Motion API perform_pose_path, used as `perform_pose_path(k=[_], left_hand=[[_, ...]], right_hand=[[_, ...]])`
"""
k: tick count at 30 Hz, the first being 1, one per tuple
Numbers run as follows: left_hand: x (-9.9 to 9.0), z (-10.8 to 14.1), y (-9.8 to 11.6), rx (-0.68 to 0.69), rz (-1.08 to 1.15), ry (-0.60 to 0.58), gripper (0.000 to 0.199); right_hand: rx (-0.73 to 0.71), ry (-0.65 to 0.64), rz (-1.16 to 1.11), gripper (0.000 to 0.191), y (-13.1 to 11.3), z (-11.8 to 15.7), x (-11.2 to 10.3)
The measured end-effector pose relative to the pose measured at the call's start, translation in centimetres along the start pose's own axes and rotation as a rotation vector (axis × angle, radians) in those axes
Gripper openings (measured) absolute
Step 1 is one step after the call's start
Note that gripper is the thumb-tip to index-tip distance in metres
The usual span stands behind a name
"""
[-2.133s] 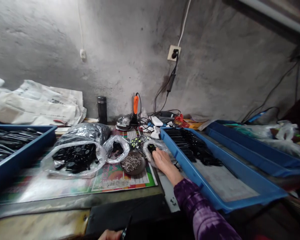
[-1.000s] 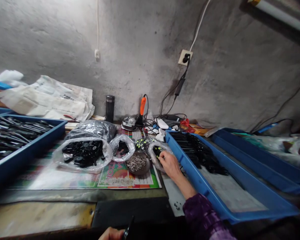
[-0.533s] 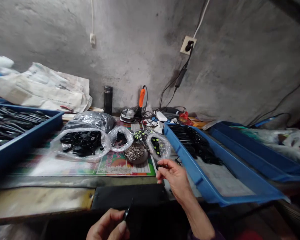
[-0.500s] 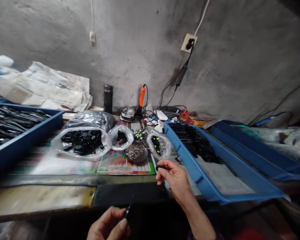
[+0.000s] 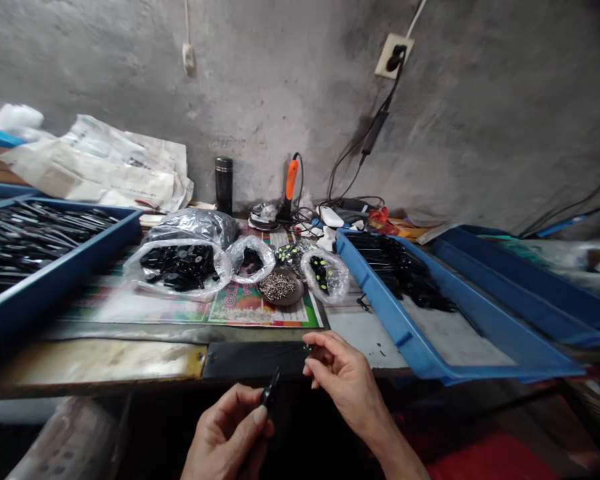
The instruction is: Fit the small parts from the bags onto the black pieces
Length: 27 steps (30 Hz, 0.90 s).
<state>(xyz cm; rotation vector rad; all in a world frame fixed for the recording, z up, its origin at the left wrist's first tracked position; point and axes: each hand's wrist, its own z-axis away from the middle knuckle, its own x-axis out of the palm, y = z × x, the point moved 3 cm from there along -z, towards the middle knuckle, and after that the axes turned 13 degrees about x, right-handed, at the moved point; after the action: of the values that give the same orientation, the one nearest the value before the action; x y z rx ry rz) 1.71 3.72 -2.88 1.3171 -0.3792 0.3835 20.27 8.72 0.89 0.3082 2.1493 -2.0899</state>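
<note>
At the bottom centre, my left hand (image 5: 233, 430) pinches a slim black plastic part (image 5: 269, 395) between thumb and forefinger, its thin end pointing up. My right hand (image 5: 343, 377), to the right and slightly higher, is closed in a pinch over the table's front edge. A small dark piece (image 5: 307, 347) shows at its fingertips, too small to name. Beyond the hands, small screws lie heaped in a round dish (image 5: 293, 297). Beside the dish stand a bag of black parts with yellow-green dots (image 5: 320, 275) and a bigger bag of black parts (image 5: 180, 267).
Long black parts fill a blue tray (image 5: 115, 237) on the left. The blue tray (image 5: 425, 350) on the right holds more at its far end. An orange-handled tool (image 5: 291, 179) stands by the wall, near a dark flask (image 5: 223, 185) and cables.
My right hand has drawn slightly down towards the left hand, with the small piece at its fingertips. My left hand has moved up and right, still gripping the black part. The view has shifted a little.
</note>
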Motion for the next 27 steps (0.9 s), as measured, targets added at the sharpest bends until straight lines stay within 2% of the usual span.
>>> perform_pose_path(k=[2, 5, 9, 12, 15, 18, 27], left_hand=[[-0.1, -0.1, -0.1, 0.017, 0.018, -0.030, 0.047], [-0.2, -0.2, -0.2, 0.016, 0.040, -0.089, 0.047], [-0.2, 0.2, 0.3, 0.002, 0.061, -0.089, 0.039], [0.0, 0.7, 0.8, 0.005, 0.083, -0.093, 0.036], [0.1, 0.9, 1.1, 0.007, 0.078, -0.096, 0.035], [0.1, 0.9, 1.1, 0.016, 0.067, -0.099, 0.036], [0.1, 0.8, 1.4, 0.060, 0.018, -0.074, 0.040]], right_hand=[[-0.018, -0.003, 0.054, 0.015, -0.2, 0.3, 0.0], [-0.128, 0.023, 0.147, 0.014, -0.9, 1.1, 0.1], [-0.219, -0.016, 0.181, 0.013, -1.8, 2.4, 0.9], [-0.155, -0.095, 0.078, 0.011, -2.1, 3.5, 2.1], [-0.014, -0.167, -0.069, 0.005, -2.0, 4.3, 3.3], [0.081, -0.192, -0.133, 0.002, -1.7, 4.6, 4.2], [0.135, -0.218, -0.174, 0.011, -1.7, 4.6, 4.8]])
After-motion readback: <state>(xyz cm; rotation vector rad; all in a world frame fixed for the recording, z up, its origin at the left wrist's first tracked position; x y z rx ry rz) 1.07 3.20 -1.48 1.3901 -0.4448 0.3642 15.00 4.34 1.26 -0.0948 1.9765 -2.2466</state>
